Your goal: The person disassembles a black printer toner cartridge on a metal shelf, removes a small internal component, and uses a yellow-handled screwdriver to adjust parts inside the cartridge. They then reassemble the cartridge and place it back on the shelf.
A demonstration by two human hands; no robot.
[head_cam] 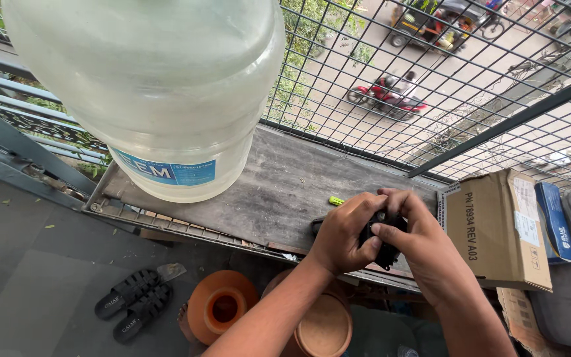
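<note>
Beside the brown cardboard box (497, 228) with its white label, both hands' grips (345, 231) (418, 238) clasp a black object (384, 248).

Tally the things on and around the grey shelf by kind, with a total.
Water jug: 1
Black device in both hands: 1
Cardboard box: 1
Blue box: 1
Black sandals: 2
Clay pots: 2
Yellow-green bit: 1
Total: 9
</note>
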